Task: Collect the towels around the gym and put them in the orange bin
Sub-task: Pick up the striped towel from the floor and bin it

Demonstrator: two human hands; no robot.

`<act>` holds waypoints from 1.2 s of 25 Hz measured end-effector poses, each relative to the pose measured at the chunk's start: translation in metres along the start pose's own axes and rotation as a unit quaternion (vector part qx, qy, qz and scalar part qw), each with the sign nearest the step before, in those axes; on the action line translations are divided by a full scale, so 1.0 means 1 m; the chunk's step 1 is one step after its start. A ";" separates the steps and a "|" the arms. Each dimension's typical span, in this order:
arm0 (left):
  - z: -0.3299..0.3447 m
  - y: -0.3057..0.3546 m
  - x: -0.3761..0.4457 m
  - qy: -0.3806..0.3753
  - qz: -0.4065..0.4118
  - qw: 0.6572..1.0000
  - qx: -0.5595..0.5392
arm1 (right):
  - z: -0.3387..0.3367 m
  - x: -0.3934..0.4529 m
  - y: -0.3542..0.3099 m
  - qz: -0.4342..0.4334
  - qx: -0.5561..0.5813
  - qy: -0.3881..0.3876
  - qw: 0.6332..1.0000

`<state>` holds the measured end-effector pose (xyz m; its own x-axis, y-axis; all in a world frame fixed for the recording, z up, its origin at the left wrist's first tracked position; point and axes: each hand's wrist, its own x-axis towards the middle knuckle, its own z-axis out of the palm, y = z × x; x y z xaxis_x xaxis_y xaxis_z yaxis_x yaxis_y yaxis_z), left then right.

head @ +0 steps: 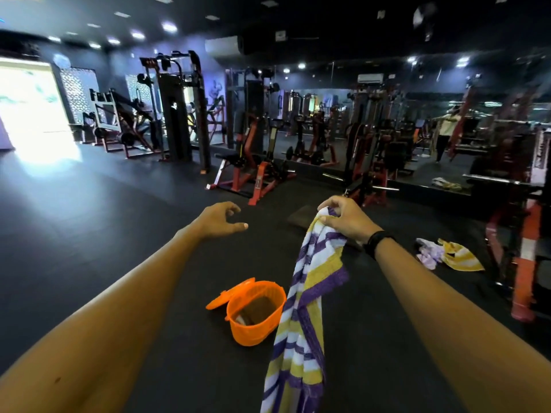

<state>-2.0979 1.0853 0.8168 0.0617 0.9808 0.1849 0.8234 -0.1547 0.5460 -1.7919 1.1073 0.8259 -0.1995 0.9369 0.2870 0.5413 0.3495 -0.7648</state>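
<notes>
The right hand (346,217) grips one end of a striped towel (307,296), its fingers (329,204) curled round the bunched top edge, and the cloth hangs down in a long limp fall of purple, white and yellow toward the near edge of the view. The left hand (220,219) hovers beside it, held out over the floor with its fingers loosely curved and nothing in them.

The orange bin (256,312) stands on the dark floor (119,263) just left of the hanging towel, its lid (222,296) swung open on the far-left side; something pale lies at its bottom, too dim to name. Further right on the floor, near a red machine frame (524,263), lie a yellow-and-white towel (460,256) and a pale lilac one (428,251), touching each other and not yet collected.

The towel looks light, soft and floppy, with no stiffness to steer it, so the tail will likely drape over the bin's rim unless it is gathered. Taking the lower half in the free left hand and bunching it should let the whole cloth drop in cleanly.
</notes>
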 end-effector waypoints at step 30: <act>0.094 -0.012 0.541 0.095 -0.081 0.980 -0.157 | 0.047 0.604 0.156 -0.071 0.224 -0.252 0.939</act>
<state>-2.0216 1.6287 0.8335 -0.1851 0.9606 0.2073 0.5977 -0.0574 0.7997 -1.8665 1.7274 0.8529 -0.6657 0.7236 0.1823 0.1042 0.3320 -0.9375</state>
